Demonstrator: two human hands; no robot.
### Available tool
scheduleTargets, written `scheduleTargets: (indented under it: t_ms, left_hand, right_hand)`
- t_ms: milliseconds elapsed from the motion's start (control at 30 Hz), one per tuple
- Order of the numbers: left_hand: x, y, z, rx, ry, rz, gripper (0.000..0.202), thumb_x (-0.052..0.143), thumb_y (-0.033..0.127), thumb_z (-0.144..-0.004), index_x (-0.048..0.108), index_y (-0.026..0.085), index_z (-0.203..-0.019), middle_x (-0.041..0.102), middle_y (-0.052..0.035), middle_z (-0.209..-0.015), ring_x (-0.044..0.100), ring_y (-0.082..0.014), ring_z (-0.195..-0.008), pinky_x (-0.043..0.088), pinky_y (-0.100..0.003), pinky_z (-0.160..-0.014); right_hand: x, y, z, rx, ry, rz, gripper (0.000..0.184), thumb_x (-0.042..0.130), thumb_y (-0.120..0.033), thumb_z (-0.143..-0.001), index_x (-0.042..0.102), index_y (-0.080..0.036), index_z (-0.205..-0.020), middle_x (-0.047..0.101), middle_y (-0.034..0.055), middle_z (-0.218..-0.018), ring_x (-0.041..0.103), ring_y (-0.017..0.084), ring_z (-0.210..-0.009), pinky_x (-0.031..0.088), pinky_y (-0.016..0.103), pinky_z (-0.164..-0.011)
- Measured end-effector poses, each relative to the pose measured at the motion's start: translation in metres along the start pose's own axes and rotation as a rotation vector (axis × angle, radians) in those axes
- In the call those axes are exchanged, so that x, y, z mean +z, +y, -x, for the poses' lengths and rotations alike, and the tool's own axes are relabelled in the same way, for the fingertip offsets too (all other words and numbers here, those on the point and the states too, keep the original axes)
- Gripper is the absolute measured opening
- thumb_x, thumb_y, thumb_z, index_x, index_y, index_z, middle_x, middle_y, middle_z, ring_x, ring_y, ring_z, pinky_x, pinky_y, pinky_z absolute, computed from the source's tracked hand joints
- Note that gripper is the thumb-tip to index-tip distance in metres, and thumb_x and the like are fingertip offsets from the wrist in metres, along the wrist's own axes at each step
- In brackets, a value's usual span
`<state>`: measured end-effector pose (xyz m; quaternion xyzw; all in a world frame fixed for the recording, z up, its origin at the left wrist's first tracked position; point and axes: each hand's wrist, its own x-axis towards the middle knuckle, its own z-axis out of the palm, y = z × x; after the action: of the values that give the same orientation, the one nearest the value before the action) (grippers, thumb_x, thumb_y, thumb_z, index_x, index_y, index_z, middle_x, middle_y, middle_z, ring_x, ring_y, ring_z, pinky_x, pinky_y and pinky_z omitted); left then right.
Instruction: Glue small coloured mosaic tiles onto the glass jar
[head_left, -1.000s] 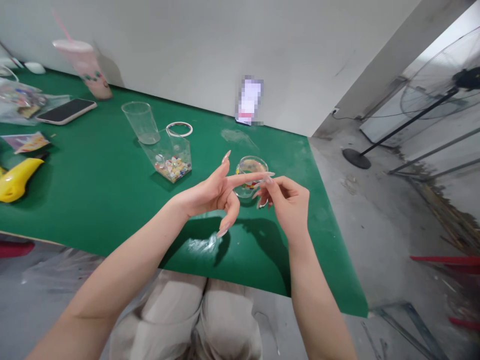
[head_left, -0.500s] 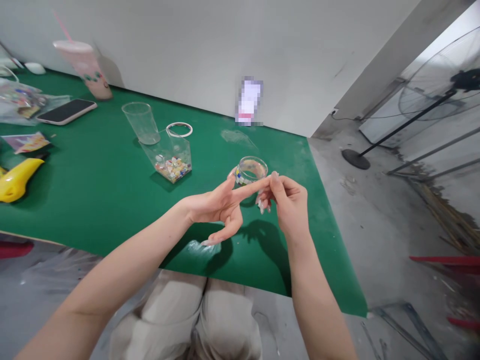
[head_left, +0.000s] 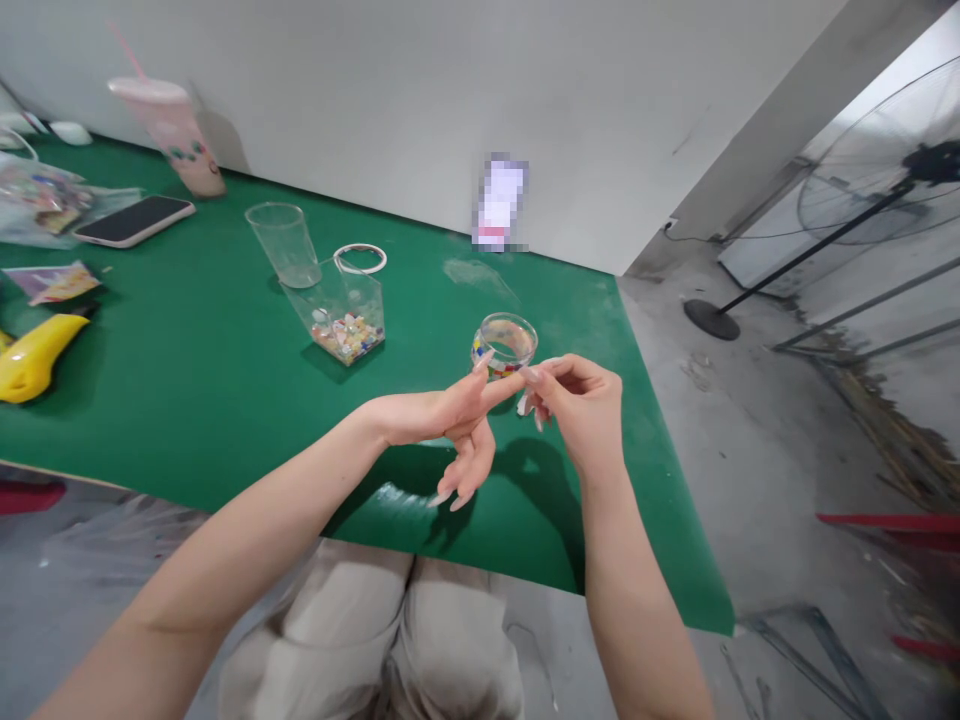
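Observation:
My left hand (head_left: 461, 418) hovers over the green table, palm turned partly up. Its index finger stretches toward my right hand, while other fingers hang down, apart and holding nothing. With thumb and fingers together, my right hand (head_left: 581, 400) pinches the tip of my left index finger; whether something small lies between them is hidden. Just behind both hands stands a clear round glass bowl (head_left: 510, 345), with colourful mosaic pieces around its side. The left thumb overlaps the bowl in the view. Farther left, a clear angular container (head_left: 349, 325) holds many small coloured mosaic pieces.
An empty clear cup (head_left: 283, 245) and a white ring (head_left: 360, 259) lie beyond the container. Left are a phone (head_left: 135, 221), a pink drink cup (head_left: 172, 135) and a yellow tool (head_left: 43, 357). A blurred-out phone-like screen (head_left: 500, 205) leans on the wall. The table (head_left: 660, 520) ends at right.
My right fingers have moved slightly down and right, still at the left index fingertip. The left thumb has shifted right in front of the bowl, and its lower fingers have dropped.

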<state>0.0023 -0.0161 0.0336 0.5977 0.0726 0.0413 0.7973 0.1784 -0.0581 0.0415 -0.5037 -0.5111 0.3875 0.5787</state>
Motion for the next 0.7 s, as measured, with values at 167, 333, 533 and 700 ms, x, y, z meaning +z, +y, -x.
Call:
scheduleTargets:
  t_ms: [167, 333, 533, 700]
  left_hand:
    - [0.001, 0.004, 0.004, -0.041, 0.077, -0.171, 0.086, 0.018, 0.072, -0.086, -0.002, 0.020, -0.152, 0.063, 0.0000, -0.056, 0.060, -0.0146, -0.043, 0.044, -0.023, -0.047]
    - [0.002, 0.009, 0.006, -0.045, 0.087, -0.221, 0.089, 0.020, 0.072, -0.086, -0.008, 0.018, -0.152, 0.058, 0.0037, -0.049, 0.057, -0.0146, -0.039, 0.044, -0.024, -0.047]
    - [-0.002, 0.004, 0.003, -0.025, -0.016, -0.005, 0.098, 0.010, 0.082, -0.076, -0.012, 0.022, -0.150, 0.055, 0.0054, -0.048, 0.053, -0.0163, -0.036, 0.042, -0.024, -0.041]
    - [-0.003, -0.002, 0.001, -0.050, -0.017, -0.017, 0.099, 0.009, 0.083, -0.076, -0.001, 0.020, -0.152, 0.056, 0.0041, -0.048, 0.054, -0.0167, -0.038, 0.042, -0.025, -0.044]
  right_hand:
    - [-0.001, 0.001, -0.001, 0.063, -0.019, 0.061, 0.034, 0.076, -0.047, -0.069, 0.062, -0.018, -0.059, 0.056, -0.0041, -0.043, 0.044, 0.006, -0.032, 0.033, 0.019, -0.032]
    - [0.001, 0.003, -0.002, 0.069, -0.038, 0.062, 0.039, 0.067, -0.052, -0.078, 0.062, -0.018, -0.058, 0.056, -0.0034, -0.044, 0.043, 0.005, -0.032, 0.032, 0.019, -0.033]
    - [-0.002, 0.003, -0.002, 0.053, -0.057, 0.034, 0.039, 0.065, -0.051, -0.080, 0.060, -0.018, -0.059, 0.057, -0.0034, -0.046, 0.044, 0.005, -0.034, 0.034, 0.018, -0.035]
    - [-0.004, 0.000, -0.001, 0.115, -0.082, 0.017, 0.033, 0.078, -0.043, -0.068, 0.061, -0.017, -0.058, 0.057, -0.0037, -0.045, 0.043, 0.005, -0.034, 0.032, 0.018, -0.034]
